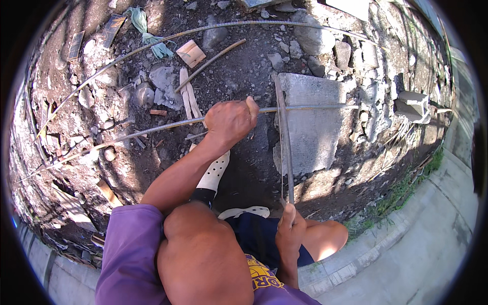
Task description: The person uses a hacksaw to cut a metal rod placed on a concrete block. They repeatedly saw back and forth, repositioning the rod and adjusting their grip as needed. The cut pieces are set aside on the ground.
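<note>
My left hand (233,118) is closed round a long steel rebar (168,125), which runs from the lower left to past the middle right. Its right end lies over a flat grey concrete slab (315,137). In my right hand (291,233) is the near end of a hacksaw (286,142), pointing away from me. The saw crosses the rebar a little to the right of my left fist, by the slab's left edge. Its thin blade shows on the left of the frame tube. Whether the teeth have cut into the bar is too small to tell.
Another rebar (203,29) curves across the far ground. Rubble, rocks (314,38), wood pieces (191,53), a stick (211,65) and a green plastic bag (147,33) lie about. A hollow concrete block (414,107) sits right. A concrete curb (351,267) runs lower right.
</note>
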A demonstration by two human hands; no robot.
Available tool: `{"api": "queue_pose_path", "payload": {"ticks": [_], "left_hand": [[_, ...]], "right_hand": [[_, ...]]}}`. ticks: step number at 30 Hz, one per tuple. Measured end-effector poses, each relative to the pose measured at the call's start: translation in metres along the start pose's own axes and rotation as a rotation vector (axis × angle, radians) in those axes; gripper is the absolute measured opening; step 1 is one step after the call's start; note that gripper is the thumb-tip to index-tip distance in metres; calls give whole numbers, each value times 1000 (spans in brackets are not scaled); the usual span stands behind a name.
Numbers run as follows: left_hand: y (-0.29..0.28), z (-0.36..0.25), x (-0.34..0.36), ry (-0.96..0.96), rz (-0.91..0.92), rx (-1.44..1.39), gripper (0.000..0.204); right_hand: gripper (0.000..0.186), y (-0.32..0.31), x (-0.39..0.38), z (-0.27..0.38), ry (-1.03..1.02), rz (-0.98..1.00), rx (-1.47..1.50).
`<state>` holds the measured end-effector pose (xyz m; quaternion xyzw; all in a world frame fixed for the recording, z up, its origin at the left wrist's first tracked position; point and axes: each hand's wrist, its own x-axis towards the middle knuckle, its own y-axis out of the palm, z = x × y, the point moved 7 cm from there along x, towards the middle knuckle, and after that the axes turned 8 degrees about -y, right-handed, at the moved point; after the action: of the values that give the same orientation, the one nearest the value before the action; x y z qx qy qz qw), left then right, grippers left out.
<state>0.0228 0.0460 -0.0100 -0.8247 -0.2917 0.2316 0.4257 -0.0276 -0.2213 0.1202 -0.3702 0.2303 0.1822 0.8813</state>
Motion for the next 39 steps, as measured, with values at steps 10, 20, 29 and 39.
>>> {"api": "queue_pose_path", "payload": {"ticks": [10, 20, 29, 39], "left_hand": [[-11, -6, 11, 25, -34, 45, 54], [-17, -8, 8, 35, -81, 1, 55], [0, 2, 5, -38, 23, 27, 56], [-19, -7, 32, -46, 10, 66, 61]], "right_hand": [[53, 17, 11, -41, -115, -46, -16], [63, 46, 100, 27, -382, -89, -53], [55, -13, -43, -32, 60, -19, 18], [59, 29, 51, -41, -318, -148, -23]]}}
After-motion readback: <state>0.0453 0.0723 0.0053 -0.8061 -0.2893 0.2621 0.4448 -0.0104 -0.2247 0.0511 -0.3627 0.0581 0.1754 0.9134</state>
